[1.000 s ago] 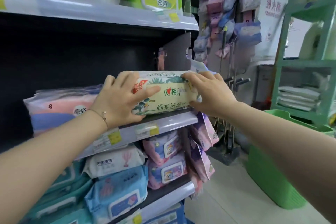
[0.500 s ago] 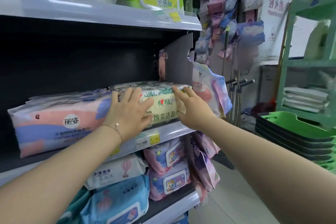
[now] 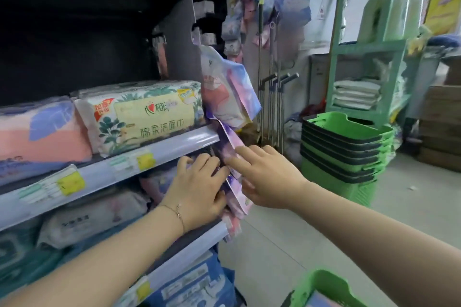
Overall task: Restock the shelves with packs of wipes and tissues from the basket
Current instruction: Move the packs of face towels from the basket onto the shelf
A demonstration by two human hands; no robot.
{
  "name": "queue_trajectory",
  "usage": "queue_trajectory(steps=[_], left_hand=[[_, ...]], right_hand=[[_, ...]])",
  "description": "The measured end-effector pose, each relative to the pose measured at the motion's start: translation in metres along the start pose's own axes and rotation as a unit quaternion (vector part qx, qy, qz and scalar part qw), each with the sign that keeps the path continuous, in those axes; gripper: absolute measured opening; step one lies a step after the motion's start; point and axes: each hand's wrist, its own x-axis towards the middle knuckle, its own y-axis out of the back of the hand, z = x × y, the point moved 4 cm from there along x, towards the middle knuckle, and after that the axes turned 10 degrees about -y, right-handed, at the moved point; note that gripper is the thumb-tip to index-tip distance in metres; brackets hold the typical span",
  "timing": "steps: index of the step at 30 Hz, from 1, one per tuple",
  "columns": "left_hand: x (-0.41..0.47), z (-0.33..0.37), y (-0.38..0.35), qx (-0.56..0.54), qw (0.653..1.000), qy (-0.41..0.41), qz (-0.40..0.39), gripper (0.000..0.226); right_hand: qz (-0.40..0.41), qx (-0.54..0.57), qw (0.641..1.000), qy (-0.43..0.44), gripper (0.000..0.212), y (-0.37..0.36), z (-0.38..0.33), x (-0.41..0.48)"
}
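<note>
– Pack [image 3: 147,117] of leaf-print tissues has been let go. A second ago it was being pushed in by both grips. Now it is seen lying flat at the right end of the middle shelf [image 3: 174,148], set against the pink pack [image 3: 42,132] on its left.

– Can that item be counted as stocked?

– It can be judged so. It is set behind the shelf lip and is touched by nothing. Both grips have been lowered to the right end of the shelf below, where purple packets [image 3: 235,192] are hung off the side.

– What is held now?

– Nothing is plainly held. The right grip [image 3: 264,179] is spread, fingers nearly straight, with the forefinger laid on a purple packet. The left grip [image 3: 197,189] is laid knuckles-up against the same packets. Its fingertips are bent out of sight over the lower packs [image 3: 159,182], and whether anything is pinched there cannot be told.

– And the supply?

– A green basket [image 3: 321,286] is seen at the near right, by the right forearm. Its contents are mostly cut off by the frame. A stack [image 3: 341,147] of green baskets is stood farther off on the floor.

– What is called for next?

– The hung packets appear to be getting straightened. After that, another pack would probably have to be fetched from the near basket.
</note>
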Motion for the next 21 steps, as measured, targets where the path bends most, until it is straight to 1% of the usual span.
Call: queue_trajectory(steps=[2,4,8,11,15,17,19,21], left_hand=[[0.006,0.032,-0.024,-0.061,0.998,0.024,-0.023,0.035],[0.012,0.065,-0.047,-0.108,0.992,0.037,-0.054,0.042],[0.016,0.130,-0.083,-0.164,0.979,-0.001,-0.121,0.040],[0.011,0.173,-0.111,-0.208,0.960,-0.020,-0.184,0.039],[-0.001,0.225,-0.145,-0.255,0.934,-0.040,-0.247,0.037],[-0.008,0.248,-0.160,-0.276,0.917,-0.037,-0.287,0.036],[-0.018,0.265,-0.173,-0.291,0.897,-0.017,-0.331,0.035],[-0.030,0.276,-0.185,-0.311,0.878,0.021,-0.364,0.035]], right_hand=[[-0.038,-0.004,0.999,-0.031,0.042,-0.018,0.014,-0.027],[-0.076,0.005,0.995,-0.065,0.045,-0.037,0.026,-0.055],[-0.135,0.009,0.983,-0.124,0.040,-0.075,0.049,-0.121],[-0.166,0.030,0.970,-0.177,0.042,-0.104,0.063,-0.172],[-0.242,0.055,0.937,-0.245,0.045,-0.143,0.070,-0.232],[-0.280,0.063,0.919,-0.271,0.045,-0.157,0.068,-0.257],[-0.310,0.075,0.899,-0.299,0.041,-0.170,0.065,-0.280],[-0.348,0.081,0.879,-0.315,0.037,-0.183,0.058,-0.302]])
